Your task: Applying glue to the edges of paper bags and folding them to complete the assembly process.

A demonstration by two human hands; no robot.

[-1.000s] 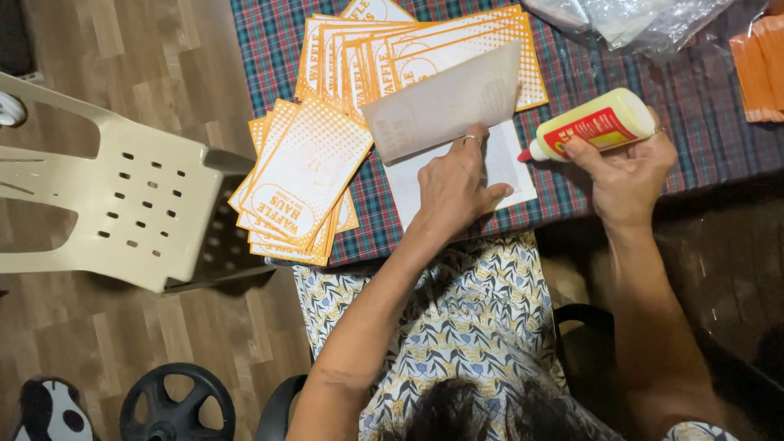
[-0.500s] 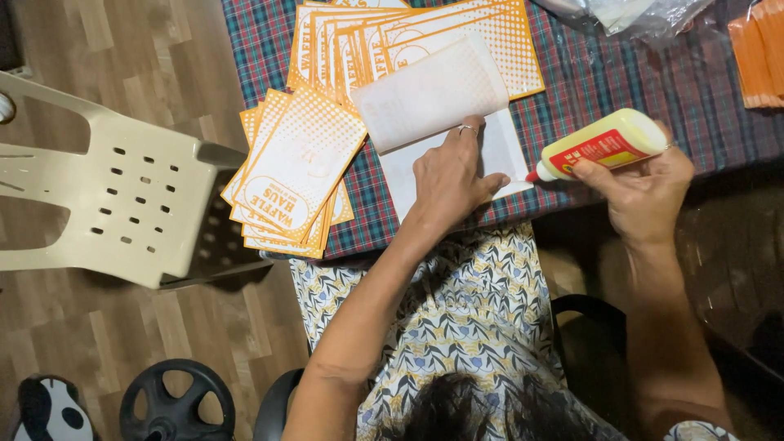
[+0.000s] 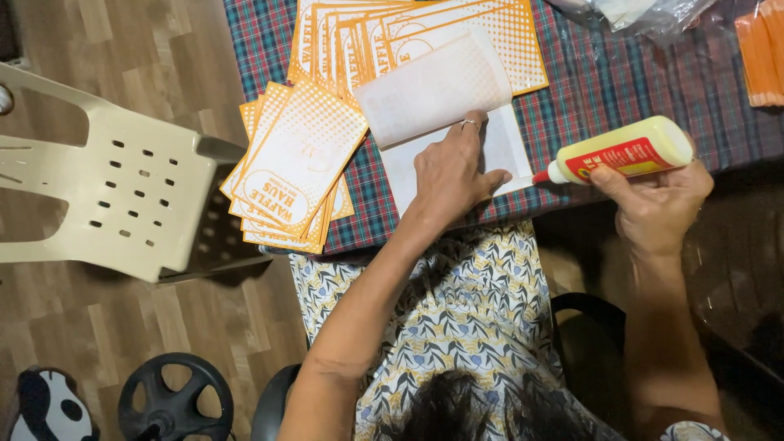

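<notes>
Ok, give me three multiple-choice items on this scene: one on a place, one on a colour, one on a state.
1. Where is the nozzle of the glue bottle?
A. At the right edge of the white sheet
B. Over the plastic chair
C. Inside the plastic bag

2. What colour is the print on the fanned stack of cards?
A. Green
B. Orange
C. Blue

3. How does the white sheet lie?
A. Flat and fully covered
B. Rolled into a tube
C. Folded, with its upper flap lifted

Answers:
1 A, the red tip in the right hand points at the sheet's right edge, on the plaid tablecloth.
2 B, the dotted borders and lettering are orange.
3 C, the left hand presses the lower part while the flap stands up above it.
</notes>
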